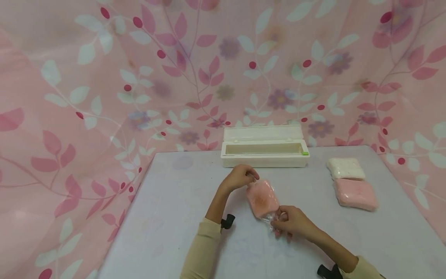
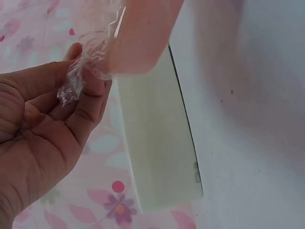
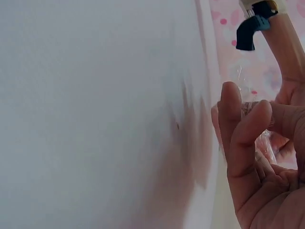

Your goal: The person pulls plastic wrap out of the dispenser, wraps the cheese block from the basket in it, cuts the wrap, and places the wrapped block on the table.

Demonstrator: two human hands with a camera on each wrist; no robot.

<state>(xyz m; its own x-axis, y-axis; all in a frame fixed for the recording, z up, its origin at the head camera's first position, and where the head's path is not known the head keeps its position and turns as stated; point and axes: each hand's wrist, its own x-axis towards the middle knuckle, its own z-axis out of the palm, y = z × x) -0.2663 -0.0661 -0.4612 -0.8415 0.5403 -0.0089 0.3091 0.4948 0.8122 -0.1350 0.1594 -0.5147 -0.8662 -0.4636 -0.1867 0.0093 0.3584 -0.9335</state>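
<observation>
A pink block (image 1: pixel 263 198) with a brownish patch is wrapped in clear plastic film and held above the table between both hands. My left hand (image 1: pixel 240 177) pinches the gathered film at its far end; in the left wrist view the crumpled film (image 2: pixel 72 86) stands out between thumb and fingers. At the near end, my right hand (image 1: pixel 293 222) pinches the loose twisted film (image 1: pixel 270 217). In the right wrist view this right hand (image 3: pixel 267 167) has its fingers curled in, with clear film showing between them.
Behind the hands lies a long white box (image 1: pixel 265 161) with its lid (image 1: pixel 263 133) raised and a small green piece at its right end. At the right sit a white wrapped block (image 1: pixel 345 169) and a pink wrapped block (image 1: pixel 356 194), touching. A floral curtain (image 1: pixel 209 77) hangs behind the table.
</observation>
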